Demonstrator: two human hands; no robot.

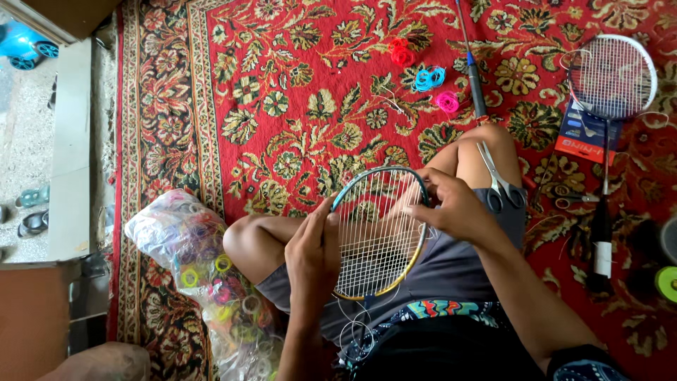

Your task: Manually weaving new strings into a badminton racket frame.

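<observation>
Left hand (312, 254) curled around the left rim of a badminton racket head (379, 233), fingers closed on the frame, thumb up along the edge. Right hand (451, 206) on the right upper rim, fingers bent and pinching at the strings near the frame; whether a loose string end sits between the fingertips, cannot tell. Both hands grasping, neither slack. Racket head rests across the person's lap, between the bare knees, teal at the top of the frame, gold lower down, strings partly laced, loose string curling down below the frame toward the waist. Scissors (499, 185) lie on the right thigh, just beside the right hand, blades pointing up toward the knee. Person sits on a red patterned carpet (296, 92). Left of the left knee, touching it, a clear plastic bag (204, 275) stuffed with coloured string coils. Beyond the knees on the carpet: a red coil (402, 53), a blue coil (429, 77), a pink coil (447, 102), close together. A dark racket shaft (474, 77) runs next to them down to the right knee. Far right, well apart from the hands, a second racket (612, 77) with white strings lies over a blue and red card pack (587, 137). Green tape roll (666, 282) at the right edge.
</observation>
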